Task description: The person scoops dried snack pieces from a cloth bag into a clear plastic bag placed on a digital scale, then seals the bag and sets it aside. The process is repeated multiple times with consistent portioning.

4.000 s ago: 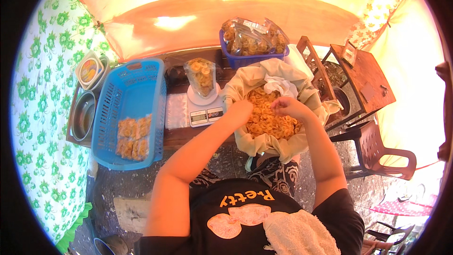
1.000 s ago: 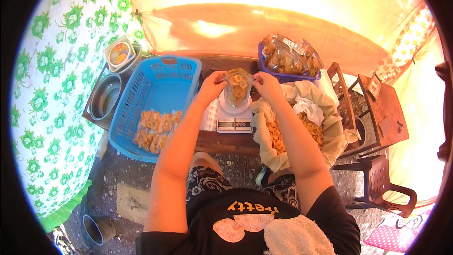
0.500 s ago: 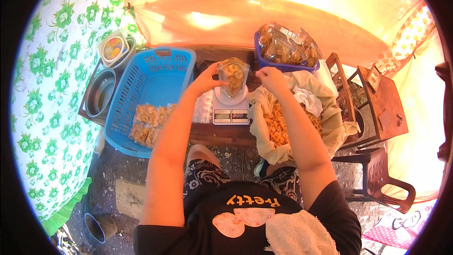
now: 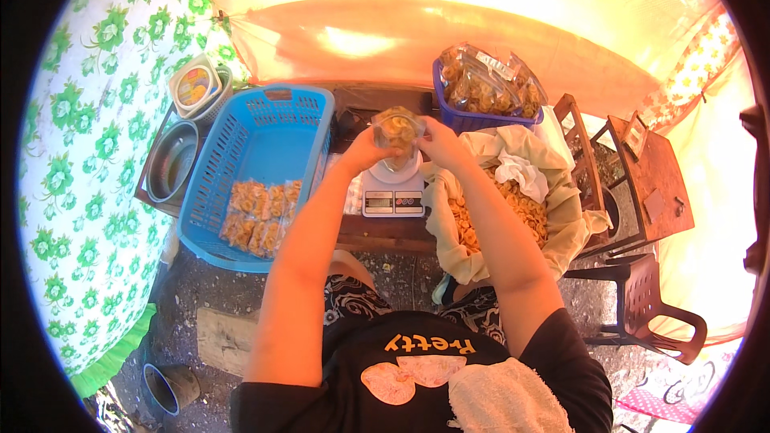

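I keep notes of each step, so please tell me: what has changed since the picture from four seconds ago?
The left hand and right hand moved from the chips toward the person's left and took hold of the clear bag at the scale. The light-blue basket, purple tub and scale stayed in place.

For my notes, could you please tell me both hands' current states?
Left hand: closed, holding the clear pouch.
Right hand: closed, holding the pouch's right side.

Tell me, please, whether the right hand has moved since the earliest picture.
Yes. Judged against the white scale, the right hand has moved left and forward, from the loose chips to the right side of the clear bag.
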Demonstrator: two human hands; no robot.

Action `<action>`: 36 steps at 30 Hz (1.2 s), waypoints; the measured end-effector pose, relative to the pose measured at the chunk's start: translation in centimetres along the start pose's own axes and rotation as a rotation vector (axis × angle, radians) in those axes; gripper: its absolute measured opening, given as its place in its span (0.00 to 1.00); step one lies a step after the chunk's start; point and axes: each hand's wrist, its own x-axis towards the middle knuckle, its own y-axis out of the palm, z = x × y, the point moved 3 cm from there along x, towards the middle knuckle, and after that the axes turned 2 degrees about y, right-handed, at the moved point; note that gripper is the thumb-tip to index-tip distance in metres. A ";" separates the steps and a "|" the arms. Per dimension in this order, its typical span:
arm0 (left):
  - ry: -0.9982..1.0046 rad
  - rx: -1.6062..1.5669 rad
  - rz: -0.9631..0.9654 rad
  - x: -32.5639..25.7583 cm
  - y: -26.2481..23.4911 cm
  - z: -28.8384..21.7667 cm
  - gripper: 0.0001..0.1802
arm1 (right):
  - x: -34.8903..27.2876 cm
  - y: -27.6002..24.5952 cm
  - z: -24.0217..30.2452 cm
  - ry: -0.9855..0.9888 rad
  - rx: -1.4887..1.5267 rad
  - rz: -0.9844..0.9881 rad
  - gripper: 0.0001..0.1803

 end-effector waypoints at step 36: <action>-0.141 -0.314 -0.133 -16.5 6.0 0.7 0.28 | -16.3 4.0 3.9 -0.290 -0.150 -0.051 0.17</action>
